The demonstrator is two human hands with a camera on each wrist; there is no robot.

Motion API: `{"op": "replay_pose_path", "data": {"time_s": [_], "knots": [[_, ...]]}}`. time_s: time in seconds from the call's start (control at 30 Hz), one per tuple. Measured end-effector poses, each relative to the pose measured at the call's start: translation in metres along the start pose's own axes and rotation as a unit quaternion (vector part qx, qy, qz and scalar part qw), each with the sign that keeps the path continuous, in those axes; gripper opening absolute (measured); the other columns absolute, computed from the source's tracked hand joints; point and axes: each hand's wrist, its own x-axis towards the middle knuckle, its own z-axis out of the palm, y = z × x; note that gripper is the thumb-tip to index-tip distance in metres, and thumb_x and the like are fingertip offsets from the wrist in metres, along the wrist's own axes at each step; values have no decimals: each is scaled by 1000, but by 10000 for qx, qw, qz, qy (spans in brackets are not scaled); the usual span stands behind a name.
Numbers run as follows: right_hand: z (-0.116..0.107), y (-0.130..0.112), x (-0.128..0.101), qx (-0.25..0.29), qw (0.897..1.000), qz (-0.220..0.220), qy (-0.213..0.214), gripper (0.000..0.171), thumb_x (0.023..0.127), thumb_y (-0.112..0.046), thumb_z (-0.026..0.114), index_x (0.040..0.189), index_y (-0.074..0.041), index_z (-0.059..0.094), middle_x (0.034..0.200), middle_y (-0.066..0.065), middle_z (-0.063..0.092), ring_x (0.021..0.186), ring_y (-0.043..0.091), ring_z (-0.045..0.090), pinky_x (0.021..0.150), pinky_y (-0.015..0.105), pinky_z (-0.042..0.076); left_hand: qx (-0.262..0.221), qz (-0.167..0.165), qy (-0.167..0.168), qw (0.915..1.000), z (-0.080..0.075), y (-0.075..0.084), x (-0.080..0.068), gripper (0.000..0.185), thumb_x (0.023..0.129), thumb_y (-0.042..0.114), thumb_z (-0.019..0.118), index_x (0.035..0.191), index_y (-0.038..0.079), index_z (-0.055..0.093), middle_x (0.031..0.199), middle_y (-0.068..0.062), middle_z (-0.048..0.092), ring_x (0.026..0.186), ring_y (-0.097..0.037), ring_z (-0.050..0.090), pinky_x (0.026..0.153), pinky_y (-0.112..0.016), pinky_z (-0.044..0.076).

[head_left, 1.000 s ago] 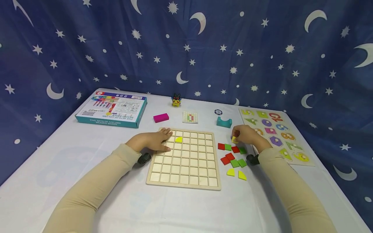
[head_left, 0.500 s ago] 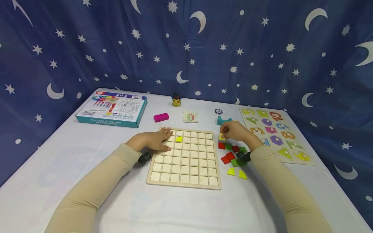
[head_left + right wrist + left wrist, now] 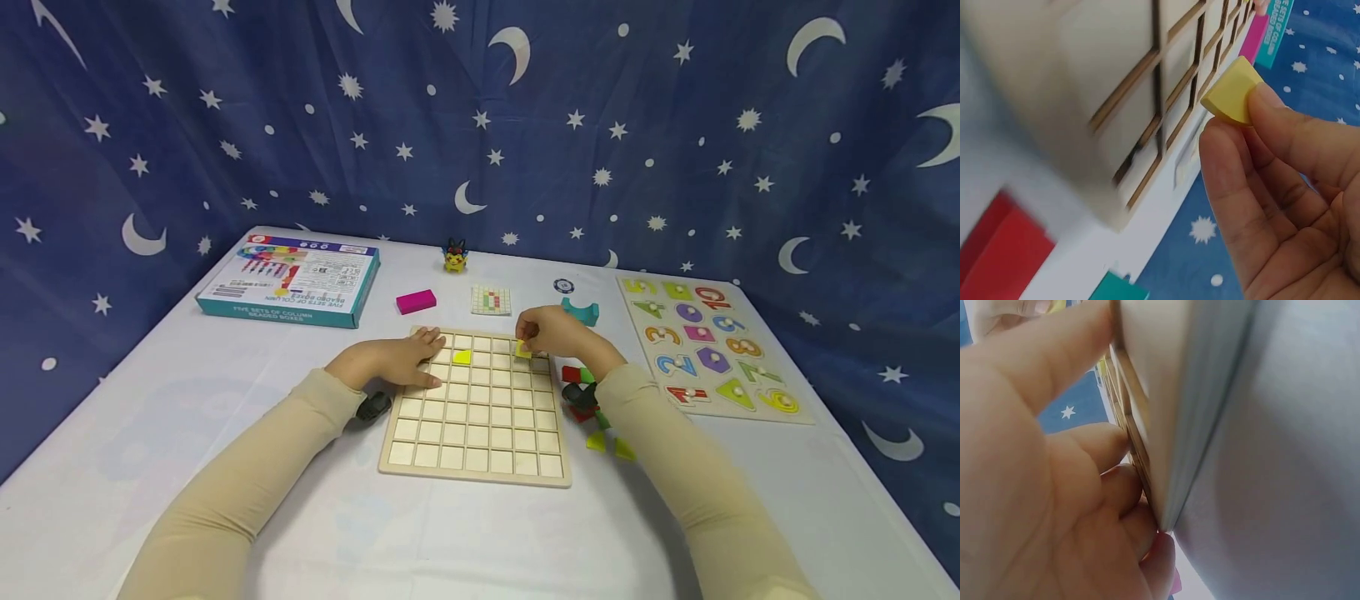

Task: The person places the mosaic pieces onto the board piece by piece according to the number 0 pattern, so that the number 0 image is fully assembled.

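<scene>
The wooden grid board (image 3: 477, 414) lies on the table with a yellow quarter-round tile (image 3: 461, 357) in one of its upper squares. My left hand (image 3: 390, 362) rests on the board's upper left side with fingers spread; the left wrist view has its fingertips (image 3: 1110, 442) at the board's edge. Over the upper right squares, my right hand (image 3: 555, 331) pinches another yellow tile (image 3: 1230, 94) between thumb and fingers. In the right wrist view that tile is held tilted above the grid, its curved side partly covered by the thumb.
Red tiles (image 3: 572, 374), green and yellow tiles (image 3: 596, 442) lie right of the board, partly under the right forearm. Behind stand a pattern card (image 3: 491, 300), magenta block (image 3: 416, 302), teal arch (image 3: 581, 313) and small figure (image 3: 454, 257). A box (image 3: 291, 282) and number puzzle (image 3: 708, 350) flank them.
My right hand has carried the yellow tile leftward from beside the loose tiles to over the board's upper right squares. The left hand has stayed in place.
</scene>
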Motion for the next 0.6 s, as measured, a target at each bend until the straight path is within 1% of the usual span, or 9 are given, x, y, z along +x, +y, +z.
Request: {"op": "replay_pose_path", "data": {"time_s": [0.17, 0.33, 0.5, 0.6], "knots": [[9, -10, 10, -33, 9999, -137, -31, 8, 82, -4, 67, 87, -7, 61, 82, 5, 61, 75, 16, 54, 65, 24, 47, 28, 58, 6, 10000, 1, -1, 1, 80, 92, 41, 52, 146, -1, 11, 153, -20, -2, 140, -38, -6, 113, -51, 4], [16, -16, 15, -90, 9993, -299, -205, 8, 82, -4, 68, 87, -7, 62, 85, 5, 61, 77, 16, 56, 66, 25, 49, 43, 58, -10, 10000, 0, 0, 0, 81, 92, 41, 52, 147, -1, 10, 153, -20, -2, 140, -37, -7, 113, -51, 4], [21, -18, 18, -61, 9990, -162, -414, 9, 82, -6, 68, 89, -7, 63, 85, 6, 59, 72, 15, 57, 63, 24, 50, 22, 27, -37, 10000, 0, -1, 0, 81, 92, 41, 52, 147, -1, 9, 154, -19, -3, 141, -36, -8, 114, -51, 4], [22, -19, 19, -45, 9989, -71, -471, 9, 82, -6, 67, 90, -6, 63, 83, 5, 59, 69, 14, 57, 62, 24, 50, 34, 34, -27, 10000, 0, -1, 0, 80, 92, 41, 51, 147, -1, 9, 154, -19, -4, 140, -36, -8, 114, -51, 4]]}}
